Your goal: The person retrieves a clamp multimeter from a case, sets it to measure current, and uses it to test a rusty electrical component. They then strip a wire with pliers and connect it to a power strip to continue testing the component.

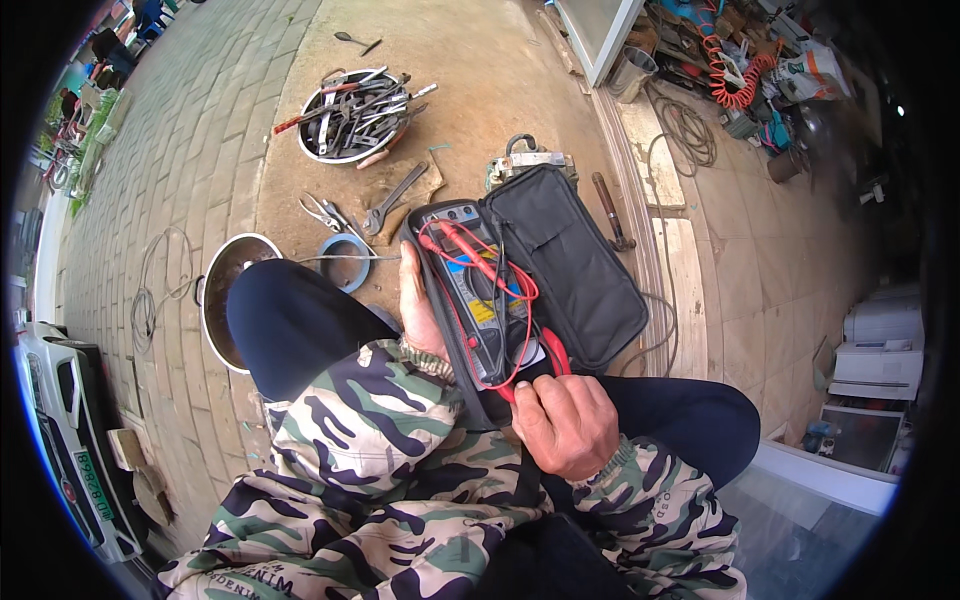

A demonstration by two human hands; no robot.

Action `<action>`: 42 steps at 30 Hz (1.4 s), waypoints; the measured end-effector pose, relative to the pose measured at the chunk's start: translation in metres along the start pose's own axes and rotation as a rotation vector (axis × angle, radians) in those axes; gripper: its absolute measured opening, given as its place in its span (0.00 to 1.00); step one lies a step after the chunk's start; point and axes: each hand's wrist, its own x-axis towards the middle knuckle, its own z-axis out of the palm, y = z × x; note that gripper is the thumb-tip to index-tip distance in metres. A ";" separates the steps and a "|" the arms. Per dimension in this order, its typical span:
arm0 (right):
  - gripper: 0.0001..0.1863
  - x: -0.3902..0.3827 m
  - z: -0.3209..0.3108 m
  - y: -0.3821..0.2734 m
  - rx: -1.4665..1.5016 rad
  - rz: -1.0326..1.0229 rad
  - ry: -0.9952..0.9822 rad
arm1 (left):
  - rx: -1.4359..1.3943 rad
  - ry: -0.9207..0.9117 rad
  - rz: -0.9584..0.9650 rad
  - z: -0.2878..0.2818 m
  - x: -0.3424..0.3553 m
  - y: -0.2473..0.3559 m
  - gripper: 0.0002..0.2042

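Lifting the red curved plastic clamp [558, 352] could snag the thin looped red cable [536, 290]. Right fingers [548, 402] curl over the clamp, pinch unclear; left hand [415, 315], grip hidden.

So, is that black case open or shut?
Open: its lid is folded back to the right, exposing the red probe inside.
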 end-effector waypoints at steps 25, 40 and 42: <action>0.17 0.018 -0.024 -0.013 0.551 0.634 0.584 | -0.031 0.106 0.094 0.004 -0.002 0.007 0.37; 0.28 0.017 -0.008 -0.015 1.836 1.184 0.547 | -0.181 -0.148 0.091 0.005 0.005 0.017 0.34; 0.27 0.019 -0.006 -0.014 1.895 1.170 0.522 | -0.185 -0.145 0.114 0.002 0.000 0.023 0.34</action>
